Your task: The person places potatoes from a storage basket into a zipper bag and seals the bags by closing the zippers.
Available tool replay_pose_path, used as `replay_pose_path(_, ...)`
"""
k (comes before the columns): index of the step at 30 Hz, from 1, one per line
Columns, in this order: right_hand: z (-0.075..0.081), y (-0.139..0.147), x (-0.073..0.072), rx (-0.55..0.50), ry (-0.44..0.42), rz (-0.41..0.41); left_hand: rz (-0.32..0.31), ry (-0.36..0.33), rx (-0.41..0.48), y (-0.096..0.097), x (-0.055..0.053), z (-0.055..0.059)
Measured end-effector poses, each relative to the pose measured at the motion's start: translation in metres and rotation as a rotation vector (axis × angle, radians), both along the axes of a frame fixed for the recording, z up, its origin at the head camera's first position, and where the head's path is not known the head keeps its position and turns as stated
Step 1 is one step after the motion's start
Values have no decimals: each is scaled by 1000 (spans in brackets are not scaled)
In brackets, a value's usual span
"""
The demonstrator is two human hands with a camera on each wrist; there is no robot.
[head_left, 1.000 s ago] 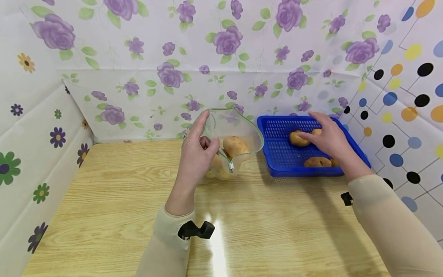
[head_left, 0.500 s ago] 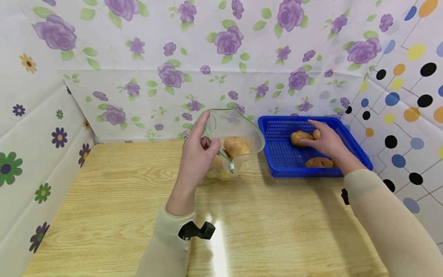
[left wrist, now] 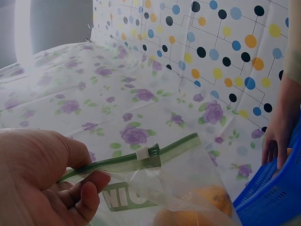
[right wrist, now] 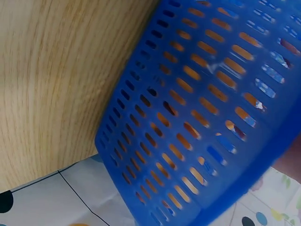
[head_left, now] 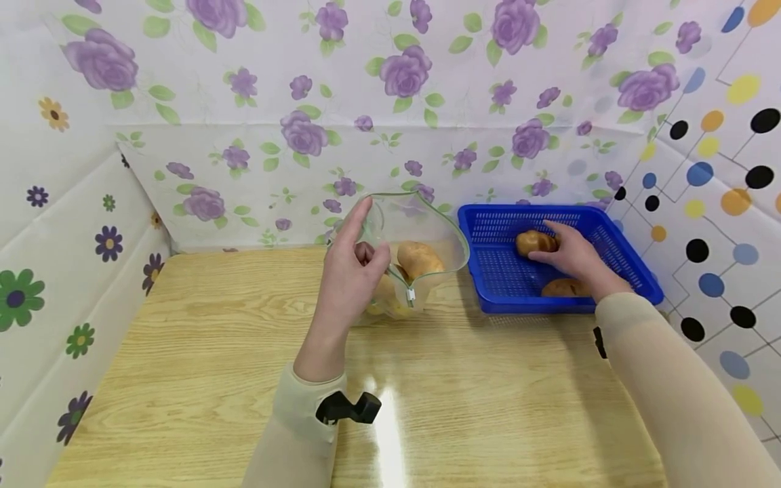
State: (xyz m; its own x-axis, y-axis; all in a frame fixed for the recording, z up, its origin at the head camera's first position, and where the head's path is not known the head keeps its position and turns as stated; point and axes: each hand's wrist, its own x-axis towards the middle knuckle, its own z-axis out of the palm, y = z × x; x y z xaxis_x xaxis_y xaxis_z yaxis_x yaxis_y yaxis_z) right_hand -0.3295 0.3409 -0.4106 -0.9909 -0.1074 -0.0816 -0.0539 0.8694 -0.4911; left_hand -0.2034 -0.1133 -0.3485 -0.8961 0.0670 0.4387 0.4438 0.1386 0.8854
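My left hand (head_left: 350,278) pinches the green-edged rim of a clear zip bag (head_left: 448,237), its mouth spread wide. A white slider (left wrist: 142,153) sits on the zip in the left wrist view. Inside the bag lie potatoes (head_left: 419,259), partly blurred by the plastic. My right hand (head_left: 576,256) reaches into the blue basket (head_left: 497,271), thumb and fingers around the right end of a brown potato (head_left: 532,242). Nearer the basket's front wall lies another potato (head_left: 563,288). The basket's wall hides most of the right hand in the right wrist view.
The basket stands right of the bag on a wood-grain table (head_left: 201,366), close to the back wall. Flowered sheeting (head_left: 256,169) covers the back, and a dotted sheet (head_left: 710,224) rises just right of the basket.
My right hand has moved down and slightly inward in the basket and closed around the potato, now hiding the smaller one behind it. The left hand and bag hold still.
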Motion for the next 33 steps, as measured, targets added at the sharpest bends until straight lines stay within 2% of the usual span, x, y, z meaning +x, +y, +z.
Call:
replay_pose_path(12, -15, 0, -11, 13, 1, 14, -4, 32, -10, 0, 0, -1)
replay_pose_path(23, -27, -7, -13, 80, 30, 32, 2, 22, -19, 0, 1, -2)
replay_pose_path(33, -32, -11, -13, 134, 55, 31, 10, 36, -24, 2, 0, -2)
